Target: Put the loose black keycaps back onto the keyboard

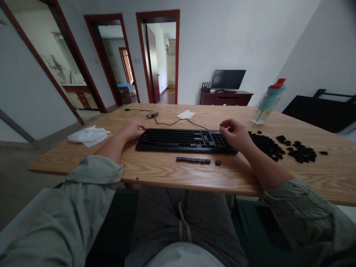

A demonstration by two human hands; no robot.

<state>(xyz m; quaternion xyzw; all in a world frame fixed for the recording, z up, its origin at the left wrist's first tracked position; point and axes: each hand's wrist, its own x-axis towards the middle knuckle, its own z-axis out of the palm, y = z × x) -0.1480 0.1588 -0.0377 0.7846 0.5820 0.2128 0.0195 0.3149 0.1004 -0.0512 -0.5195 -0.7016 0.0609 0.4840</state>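
Note:
A black computer keyboard (164, 140) lies on the wooden table in front of me, most of its keys bare of caps, with a few caps in place. At its far left corner, my left hand (132, 130) is closed, fingertips against the edge. My right hand (236, 132) hovers over the far right end, thumb and fingers pinched together; anything between them is too small to make out. Several loose keycaps (193, 160) form a row along the near side, with one separate keycap (218, 162) to their right. A heap of black keycaps (265, 144) lies beyond my right forearm.
Smaller keycap clusters (303, 153) lie farther right. A clear bottle with a red lid (268, 102) stands behind the heap. White tissues (89, 136) rest at the left, and another tissue (185, 114) sits behind the keyboard near its coiled cable (152, 115).

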